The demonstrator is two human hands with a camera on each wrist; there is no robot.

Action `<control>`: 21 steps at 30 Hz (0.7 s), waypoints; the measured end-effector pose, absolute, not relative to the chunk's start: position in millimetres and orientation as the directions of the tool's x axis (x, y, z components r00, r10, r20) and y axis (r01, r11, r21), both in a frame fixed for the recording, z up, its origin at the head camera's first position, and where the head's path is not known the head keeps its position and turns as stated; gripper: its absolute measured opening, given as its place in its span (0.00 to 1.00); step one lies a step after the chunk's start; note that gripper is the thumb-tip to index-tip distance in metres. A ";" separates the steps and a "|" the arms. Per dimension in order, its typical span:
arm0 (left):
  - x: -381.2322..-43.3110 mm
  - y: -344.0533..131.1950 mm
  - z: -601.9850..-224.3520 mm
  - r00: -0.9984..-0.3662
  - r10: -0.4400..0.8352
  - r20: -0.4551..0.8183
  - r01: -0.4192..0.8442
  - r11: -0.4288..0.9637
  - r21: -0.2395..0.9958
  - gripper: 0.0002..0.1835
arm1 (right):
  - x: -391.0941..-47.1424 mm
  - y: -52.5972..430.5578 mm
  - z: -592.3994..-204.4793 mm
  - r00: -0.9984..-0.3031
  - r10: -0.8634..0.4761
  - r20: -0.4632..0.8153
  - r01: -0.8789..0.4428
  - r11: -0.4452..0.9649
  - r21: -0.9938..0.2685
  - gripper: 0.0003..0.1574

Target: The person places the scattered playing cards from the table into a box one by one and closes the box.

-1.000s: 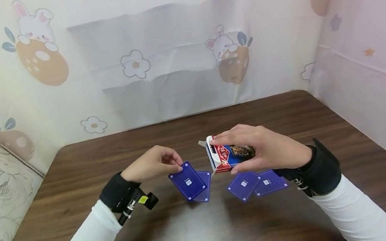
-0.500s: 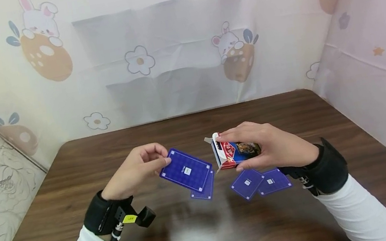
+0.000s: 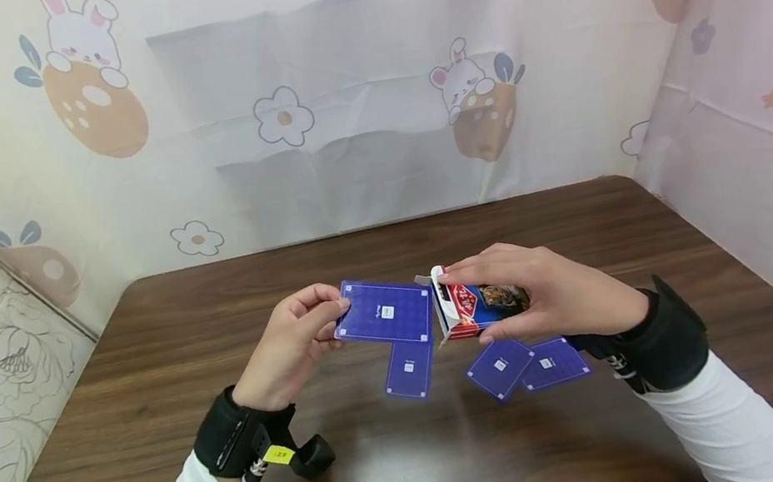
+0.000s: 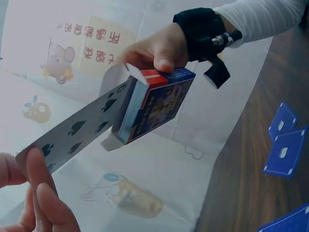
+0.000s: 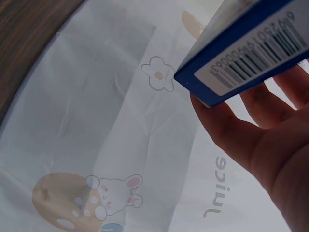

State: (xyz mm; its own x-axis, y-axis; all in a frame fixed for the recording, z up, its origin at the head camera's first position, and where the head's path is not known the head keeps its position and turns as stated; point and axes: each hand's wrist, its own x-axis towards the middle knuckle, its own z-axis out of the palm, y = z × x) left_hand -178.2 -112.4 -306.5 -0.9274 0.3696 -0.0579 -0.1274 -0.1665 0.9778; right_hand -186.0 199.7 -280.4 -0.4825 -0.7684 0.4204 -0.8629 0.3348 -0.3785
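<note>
My left hand (image 3: 296,344) pinches a playing card (image 3: 384,311) by its left end, blue patterned back facing up. From below, in the left wrist view, black spades show on its face (image 4: 77,128). The card's far end lies at the open mouth of a card box (image 3: 480,306); whether it is inside I cannot tell. My right hand (image 3: 546,289) grips this red and blue box above the table, its flaps spread toward the card. The right wrist view shows the box's barcoded end (image 5: 251,53) above the fingers.
On the brown wooden table (image 3: 423,471) lie several cards back up: one card (image 3: 409,370) below the held card, and two overlapping ones, a left card (image 3: 501,370) and a right card (image 3: 556,363), below the box. A printed cloth (image 3: 348,188) hangs behind the table.
My left hand has raised the card from above the table card and turned it level, its end now at the box mouth. The right hand keeps hold of the box, nearly still.
</note>
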 end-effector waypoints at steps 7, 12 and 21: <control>-175.8 -105.7 -307.9 -0.942 0.328 -0.073 -0.147 -0.206 0.967 0.03 | -186.4 198.9 -279.2 -0.498 -0.774 0.391 -0.851 0.349 -0.393 0.43; -177.1 -104.0 -311.1 -0.944 0.322 -0.075 -0.149 -0.210 0.966 0.03 | -186.6 198.1 -279.1 -0.509 -0.776 0.373 -0.842 0.360 -0.401 0.42; -177.1 -98.0 -316.2 -0.946 0.311 -0.095 -0.166 -0.209 0.964 0.03 | -187.7 197.4 -282.2 -0.514 -0.772 0.375 -0.844 0.375 -0.384 0.43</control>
State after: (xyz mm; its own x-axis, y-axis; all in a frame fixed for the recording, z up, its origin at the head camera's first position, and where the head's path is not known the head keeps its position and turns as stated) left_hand -177.1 -98.0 -316.2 -0.9456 0.3112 -0.0951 -0.1658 -0.2094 0.9637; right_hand -187.7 197.4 -282.2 -0.5135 -0.7716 0.3755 -0.8439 0.3749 -0.3837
